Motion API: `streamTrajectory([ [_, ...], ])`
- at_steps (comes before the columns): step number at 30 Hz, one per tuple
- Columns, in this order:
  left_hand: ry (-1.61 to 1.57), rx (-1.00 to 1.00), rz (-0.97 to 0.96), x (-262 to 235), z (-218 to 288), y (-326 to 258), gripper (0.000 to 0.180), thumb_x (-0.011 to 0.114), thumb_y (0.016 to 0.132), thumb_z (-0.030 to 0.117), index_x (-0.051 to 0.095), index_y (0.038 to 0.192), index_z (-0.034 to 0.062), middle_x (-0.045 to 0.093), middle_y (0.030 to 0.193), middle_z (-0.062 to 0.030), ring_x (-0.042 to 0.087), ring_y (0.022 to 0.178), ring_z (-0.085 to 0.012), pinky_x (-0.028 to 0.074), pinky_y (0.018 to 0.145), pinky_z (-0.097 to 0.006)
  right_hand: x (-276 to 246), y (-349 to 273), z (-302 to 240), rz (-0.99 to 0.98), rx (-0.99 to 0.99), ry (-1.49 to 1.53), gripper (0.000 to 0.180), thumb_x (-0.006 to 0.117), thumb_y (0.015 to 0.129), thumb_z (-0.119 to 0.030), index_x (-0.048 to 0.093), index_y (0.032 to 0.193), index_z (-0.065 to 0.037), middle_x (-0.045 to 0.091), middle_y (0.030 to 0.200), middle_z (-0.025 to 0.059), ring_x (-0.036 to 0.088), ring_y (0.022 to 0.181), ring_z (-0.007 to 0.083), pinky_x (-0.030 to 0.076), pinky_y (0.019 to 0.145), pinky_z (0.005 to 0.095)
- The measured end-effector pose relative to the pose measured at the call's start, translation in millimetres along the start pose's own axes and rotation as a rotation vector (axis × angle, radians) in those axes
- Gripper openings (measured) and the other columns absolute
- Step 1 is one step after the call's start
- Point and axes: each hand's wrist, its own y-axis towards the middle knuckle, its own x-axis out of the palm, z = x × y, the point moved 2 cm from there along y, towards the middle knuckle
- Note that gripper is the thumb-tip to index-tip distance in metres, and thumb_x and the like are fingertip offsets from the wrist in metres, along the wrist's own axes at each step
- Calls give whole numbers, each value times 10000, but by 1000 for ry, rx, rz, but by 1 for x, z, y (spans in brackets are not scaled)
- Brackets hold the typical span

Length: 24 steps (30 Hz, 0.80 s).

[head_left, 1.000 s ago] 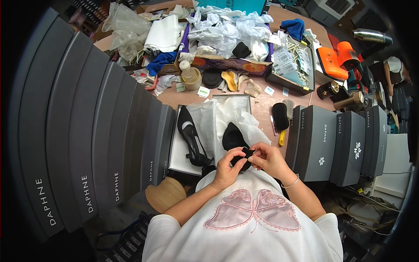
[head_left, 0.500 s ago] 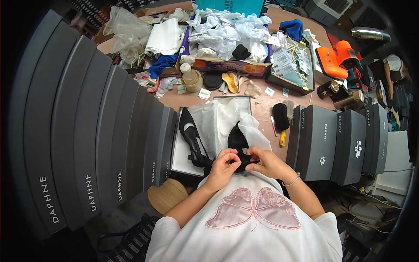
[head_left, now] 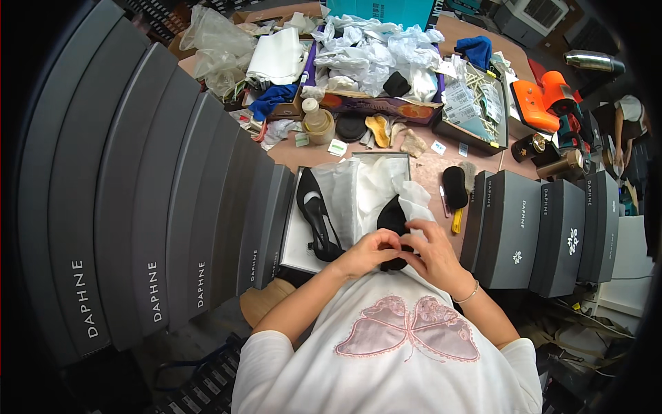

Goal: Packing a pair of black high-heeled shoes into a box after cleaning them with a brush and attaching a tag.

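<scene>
One black slingback shoe (head_left: 317,214) lies on its side at the left of an open shoebox (head_left: 297,257), toe pointing away. Its mate, another black shoe (head_left: 393,214), is in front of my body with its toe over white tissue paper (head_left: 369,178). Over this second shoe's rear part, my left hand (head_left: 369,251) is closed with thumb and forefinger pinched. My right hand (head_left: 434,254) meets it there, thumb and fingers bent in and pinching at the same part of the shoe. The fingers hide the exact spot they grip.
Tall stacks of grey shoeboxes (head_left: 138,179) wall the left side; more grey boxes (head_left: 510,228) stand at the right. A black brush (head_left: 454,186) and yellow-handled tool (head_left: 457,221) lie beside the shoebox. Behind are a pump bottle (head_left: 318,124) and a carton of crumpled paper (head_left: 372,105).
My fingertips have come together over the shoe, with the right hand's fingers now lifted and bent. The whole view has shifted, moving the scene slightly rightward.
</scene>
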Motion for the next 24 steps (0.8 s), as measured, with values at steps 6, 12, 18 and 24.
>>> streamTrajectory([
  [6,401,89,-19,-4,8,8,131,587,938,109,563,1013,5,517,1059,-46,524,967,-125,452,836,-263,23,-11,14,-65,-24,161,250,732,737,-77,595,943,-45,561,1015,110,560,930,304,477,793,375],
  [12,732,250,7,12,30,2,62,538,912,39,517,947,-8,472,1048,-83,518,904,-153,441,789,-262,19,-8,21,-99,-17,241,206,715,758,-55,565,899,-36,556,1000,130,566,890,305,488,759,369],
  [18,350,134,104,-13,21,11,41,506,912,22,500,952,25,463,1069,-64,552,1011,-169,500,865,-307,14,-8,29,-107,29,238,207,711,749,-41,537,859,-20,549,1007,145,577,880,308,494,762,366],
  [24,191,-46,98,-52,-7,9,145,550,952,142,504,1068,68,454,1281,-60,551,1099,-161,449,937,-323,10,-20,40,19,286,437,358,777,743,-147,612,1023,3,560,1086,157,613,946,281,494,807,342],
])
